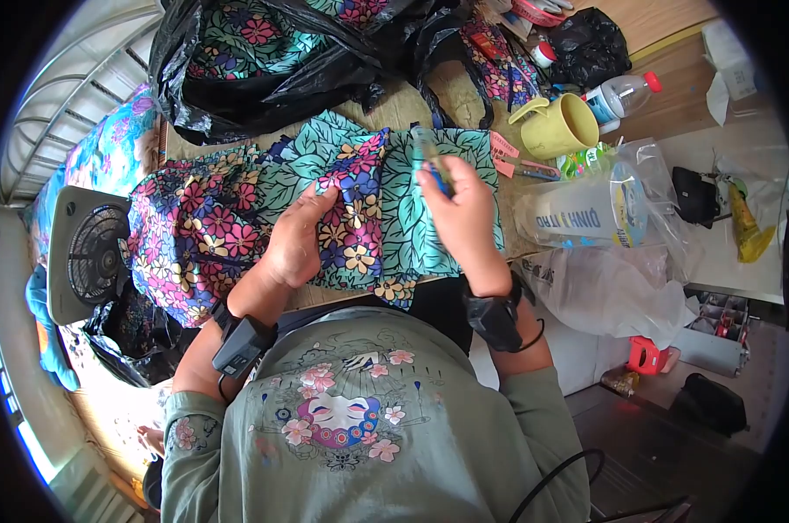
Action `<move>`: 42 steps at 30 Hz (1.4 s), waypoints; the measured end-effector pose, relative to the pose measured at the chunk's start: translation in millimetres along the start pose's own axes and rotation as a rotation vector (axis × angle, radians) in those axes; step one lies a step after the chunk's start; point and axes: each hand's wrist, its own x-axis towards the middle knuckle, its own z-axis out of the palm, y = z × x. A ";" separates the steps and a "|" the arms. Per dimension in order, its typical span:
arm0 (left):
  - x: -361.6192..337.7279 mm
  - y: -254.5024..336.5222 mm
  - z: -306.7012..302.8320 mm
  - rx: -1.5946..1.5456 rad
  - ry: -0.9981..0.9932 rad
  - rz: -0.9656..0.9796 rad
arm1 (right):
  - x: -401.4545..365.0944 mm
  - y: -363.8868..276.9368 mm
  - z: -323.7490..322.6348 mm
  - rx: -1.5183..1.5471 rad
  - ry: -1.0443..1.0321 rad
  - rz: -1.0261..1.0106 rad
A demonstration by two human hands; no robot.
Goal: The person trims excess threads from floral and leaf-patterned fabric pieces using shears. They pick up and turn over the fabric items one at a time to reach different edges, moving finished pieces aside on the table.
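Observation:
Floral patterned fabric (351,213) lies across the table in front of me, with pink, yellow and purple flowers beside teal leaf print. My left hand (297,237) rests on the flowered part, fingers stretched out, holding nothing that I can see. My right hand (457,205) is closed around a slim blue tool (424,150) with a pale, clear-looking end, above the teal leaf-print part (408,235). The tool's exact kind is hidden by my fingers and blur. More of the flowered fabric (194,231) is bunched at the left edge of the table.
A black plastic bag (172,87) with similar fabric stands at the back. To the right are a yellow mug (562,126), a clear bottle (623,96), a lettered plastic container (578,213) and pink paper strips (502,155). A fan (94,248) stands at left.

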 end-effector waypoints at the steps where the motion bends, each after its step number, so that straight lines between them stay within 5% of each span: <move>1: 0.8 -2.1 -4.1 0.001 -0.001 0.000 | -0.1 -7.9 8.1 0.001 0.001 -0.001; 4: 3.9 -12.1 -20.9 0.069 0.187 0.066 | -2.0 -22.7 37.8 0.003 -0.079 -0.094; 10: -8.0 -10.8 -28.5 0.170 -0.006 0.136 | -5.2 -22.7 75.1 0.119 -0.327 -0.184; 19: -1.8 -3.0 -15.3 0.014 0.048 -0.047 | -14.0 -12.7 45.0 0.280 -0.264 -0.168; 26: 0.6 0.8 0.6 -0.087 0.057 -0.069 | -22.0 25.6 -29.7 0.019 -0.121 -0.080; 29: 0.9 1.3 1.5 -0.103 0.037 -0.085 | -30.9 43.5 -51.9 -0.400 -0.139 -0.376; 42: -1.4 3.2 7.7 -0.046 0.067 -0.092 | -41.0 42.3 -48.2 -0.539 -0.163 -0.357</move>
